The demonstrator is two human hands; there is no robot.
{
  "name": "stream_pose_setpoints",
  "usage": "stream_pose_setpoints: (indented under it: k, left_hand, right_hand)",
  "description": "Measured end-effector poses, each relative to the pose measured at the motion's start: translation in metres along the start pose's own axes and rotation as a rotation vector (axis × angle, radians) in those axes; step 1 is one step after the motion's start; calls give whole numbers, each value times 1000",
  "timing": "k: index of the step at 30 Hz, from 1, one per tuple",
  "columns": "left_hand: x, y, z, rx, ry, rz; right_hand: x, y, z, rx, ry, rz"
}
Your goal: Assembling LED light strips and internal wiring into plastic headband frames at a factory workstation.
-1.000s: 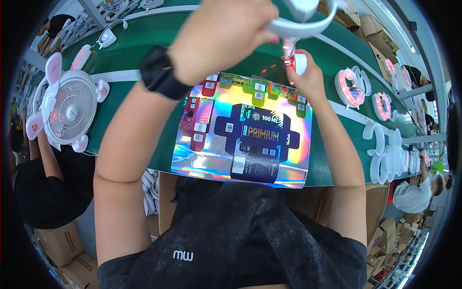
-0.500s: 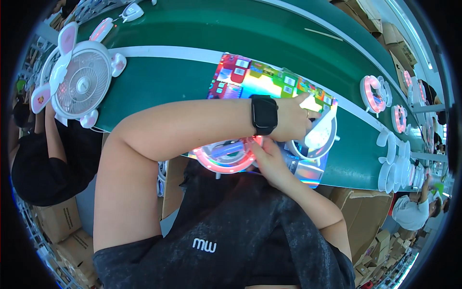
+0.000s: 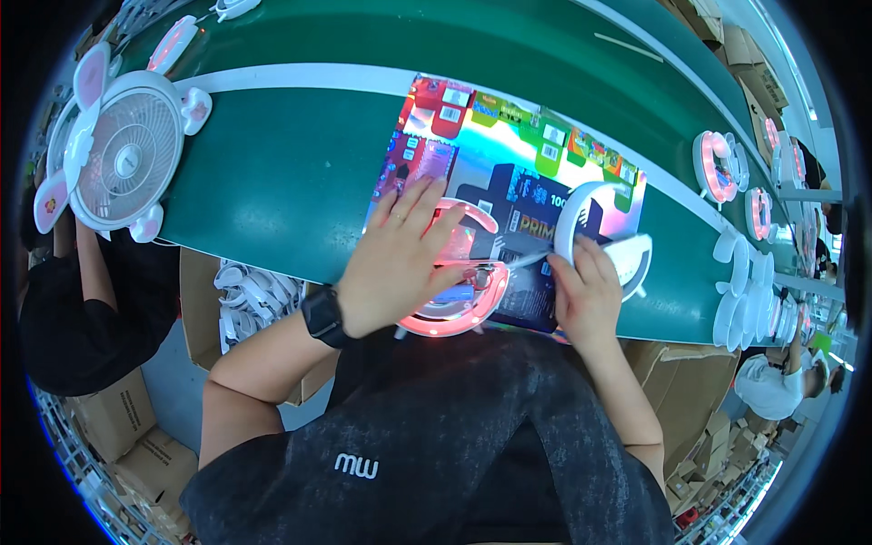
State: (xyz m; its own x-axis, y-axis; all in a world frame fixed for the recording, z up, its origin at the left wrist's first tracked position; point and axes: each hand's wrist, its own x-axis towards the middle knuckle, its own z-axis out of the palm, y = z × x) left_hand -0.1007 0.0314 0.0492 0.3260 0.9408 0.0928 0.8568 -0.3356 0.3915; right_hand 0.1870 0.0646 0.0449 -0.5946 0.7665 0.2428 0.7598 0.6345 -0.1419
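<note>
A round housing with a glowing red-pink rim (image 3: 454,322) rests at the table's front edge. My left hand (image 3: 391,259), wearing a black watch, lies over its left side with fingers spread. Inside the housing sits a blue cylinder (image 3: 454,293), partly hidden by my thumb. To its right, the bent fingers of my right hand (image 3: 589,292) grip a white curved rim piece (image 3: 568,222) standing on edge. Thin pale wires (image 3: 527,261) run between the housing and my right fingers. A white rounded part (image 3: 633,259) shows beyond that hand; whether it joins the rim piece, I cannot tell.
Shiny printed card sheets (image 3: 509,173) lie under the work on the green table (image 3: 272,182). A white fan with rabbit ears (image 3: 127,159) stands left, near another person's arm (image 3: 95,272). White rims (image 3: 745,291) and lit housings (image 3: 716,168) are right. A carton of white parts (image 3: 250,300) sits below.
My left arm has drawn back from reaching across to the right; that hand now lies on the lit housing. My right hand has moved right from the housing to the white rim piece, now tipped up.
</note>
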Motion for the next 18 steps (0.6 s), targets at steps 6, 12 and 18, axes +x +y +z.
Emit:
stream_pose_setpoints:
  k: [6,12,18]
  left_hand:
    - [25,1,-11,-111,16,292]
    - [14,21,-7,-64,-234,461]
    - [17,28,0,-115,-112,505]
  right_hand:
    - [12,-16,11,131,294,-36]
    - [4,-48,27,662,93,-3]
    - [-1,-50,29,707,195,49]
